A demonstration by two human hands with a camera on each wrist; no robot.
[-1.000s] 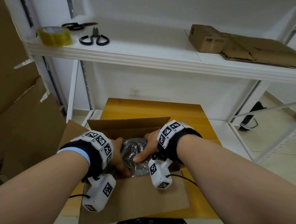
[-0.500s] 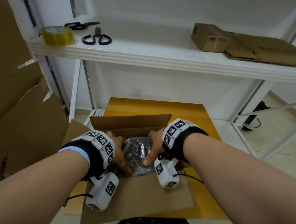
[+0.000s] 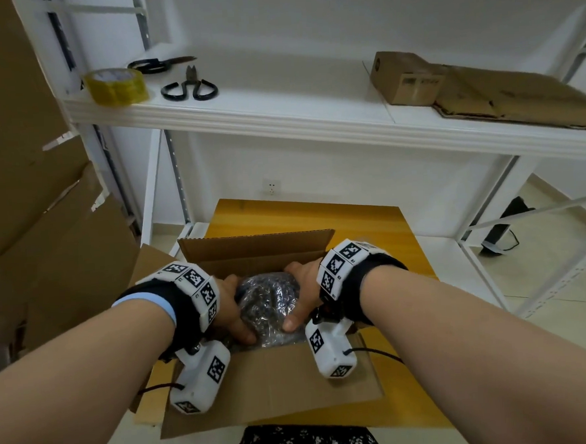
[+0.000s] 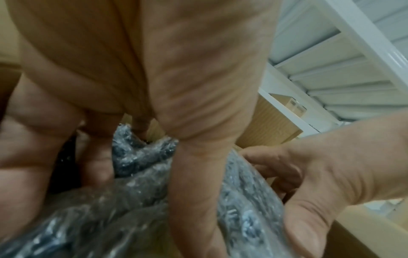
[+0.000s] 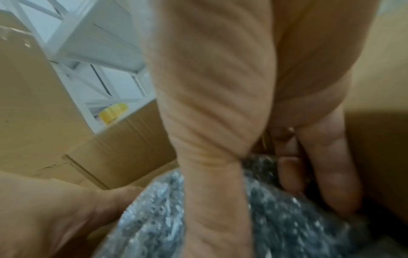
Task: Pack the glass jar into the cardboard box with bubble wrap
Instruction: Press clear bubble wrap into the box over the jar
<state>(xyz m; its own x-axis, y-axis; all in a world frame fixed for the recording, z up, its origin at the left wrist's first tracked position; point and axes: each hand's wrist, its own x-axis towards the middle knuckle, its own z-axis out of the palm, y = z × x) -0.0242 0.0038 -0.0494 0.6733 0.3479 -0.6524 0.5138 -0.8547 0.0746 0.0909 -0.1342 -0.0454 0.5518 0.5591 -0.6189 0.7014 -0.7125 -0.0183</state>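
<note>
Looking down, head view: left hand (image 3: pixel 229 306) and right hand (image 3: pixel 301 290) clasp the bubble-wrapped bundle (image 3: pixel 268 300) from either side, inside the open cardboard box (image 3: pixel 267 388) on the wooden table (image 3: pixel 305 214).
Left wrist view: fingers (image 4: pixel 97 157) curled into wrap.
Right wrist view: thumb (image 5: pixel 212 174) pressed across wrap; jar itself hidden.
</note>
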